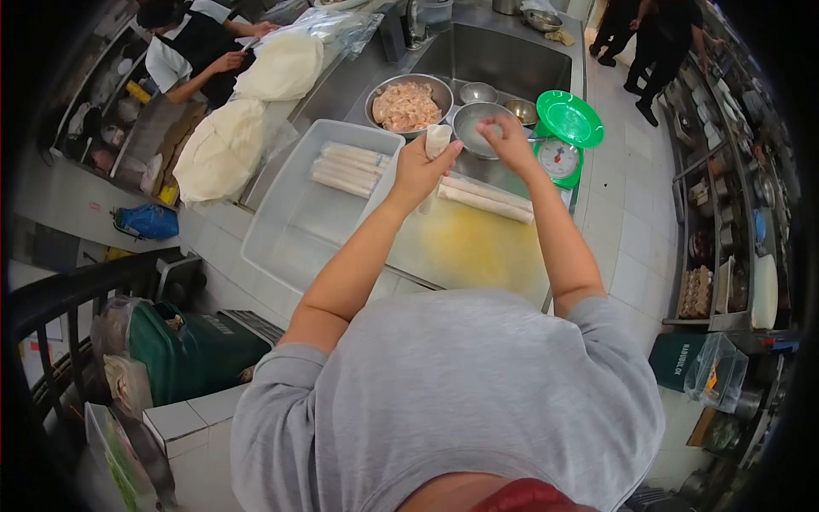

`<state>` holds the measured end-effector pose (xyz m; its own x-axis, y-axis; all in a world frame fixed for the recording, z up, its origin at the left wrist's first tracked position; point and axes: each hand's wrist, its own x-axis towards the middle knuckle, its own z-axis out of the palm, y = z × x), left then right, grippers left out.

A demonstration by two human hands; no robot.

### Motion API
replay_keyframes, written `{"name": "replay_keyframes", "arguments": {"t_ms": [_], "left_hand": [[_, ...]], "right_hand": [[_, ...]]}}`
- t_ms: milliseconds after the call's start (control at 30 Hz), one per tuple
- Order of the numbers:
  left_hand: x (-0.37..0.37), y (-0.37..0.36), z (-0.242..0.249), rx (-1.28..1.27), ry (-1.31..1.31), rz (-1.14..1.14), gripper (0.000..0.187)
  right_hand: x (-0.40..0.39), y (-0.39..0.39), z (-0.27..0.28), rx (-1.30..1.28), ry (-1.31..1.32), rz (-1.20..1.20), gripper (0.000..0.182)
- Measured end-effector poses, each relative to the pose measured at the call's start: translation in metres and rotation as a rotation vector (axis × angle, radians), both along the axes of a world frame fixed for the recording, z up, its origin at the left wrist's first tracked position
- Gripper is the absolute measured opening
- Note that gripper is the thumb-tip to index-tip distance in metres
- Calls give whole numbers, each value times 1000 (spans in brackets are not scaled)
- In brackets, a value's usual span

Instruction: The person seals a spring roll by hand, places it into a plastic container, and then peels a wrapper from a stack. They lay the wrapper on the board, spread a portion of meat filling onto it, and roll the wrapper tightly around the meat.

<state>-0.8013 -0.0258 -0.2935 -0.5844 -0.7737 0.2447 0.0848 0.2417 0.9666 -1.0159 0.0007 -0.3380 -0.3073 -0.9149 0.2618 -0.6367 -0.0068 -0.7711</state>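
My left hand point(416, 173) is closed around a pale uncooked spring roll point(438, 141), held upright with its end above the fingers. Over a metal bowl of cloudy liquid point(467, 130) is my right hand point(509, 147), fingers bent and slightly apart, with nothing visible in them. Below my hands, long uncooked rolls point(486, 203) lie on a board point(478, 247) with a yellowish stain. Several more rolls point(348, 167) are stacked in a clear plastic tub point(277, 224) to the left. A steel bowl of raw pinkish meat filling point(408, 104) stands behind my left hand.
Stacks of round wrappers point(220, 152) lie at the left on plastic. A green kitchen scale point(559, 160) with a green dish point(570, 119) stands right, near the sink point(512, 64). A co-worker point(200, 51) works at far left; others stand far right beside shelving point(725, 188).
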Motion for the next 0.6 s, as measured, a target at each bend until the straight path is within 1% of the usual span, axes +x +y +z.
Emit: {"name": "replay_keyframes", "arguments": {"t_ms": [33,100,133,200,233,300,333,400,433,500,533,600], "left_hand": [[-1,-1,0,-9,-16,10,18],[-7,-2,2,-32,-50,20,15],[-11,-5,-2,-20,-2,0,16],[-18,-12,-16,3,91,-44,20],[-20,-17,-23,-5,97,-60,19],[-24,-19,-25,-18,110,-94,18],[-26,-18,-27,-81,171,-59,17],[-31,-10,-14,-206,298,19,16],[-31,-13,-13,-243,280,-4,17],[-28,-23,-9,-317,245,-45,19],[-27,-22,-9,-150,251,-95,20],[-22,-18,2,180,260,-198,22]], "right_hand": [[5,9,19,-166,-203,89,33],[35,33,67,-344,-150,158,24],[48,38,80,-435,-125,189,22],[60,38,84,-456,93,212,21],[63,37,85,-464,203,220,21],[64,33,87,-434,306,201,20],[65,32,88,-415,357,193,19],[68,34,91,-380,234,257,19],[71,34,94,-364,174,290,19],[82,37,96,-412,35,220,18],[87,41,97,-437,-33,186,18],[92,52,95,-514,340,62,23]]}}
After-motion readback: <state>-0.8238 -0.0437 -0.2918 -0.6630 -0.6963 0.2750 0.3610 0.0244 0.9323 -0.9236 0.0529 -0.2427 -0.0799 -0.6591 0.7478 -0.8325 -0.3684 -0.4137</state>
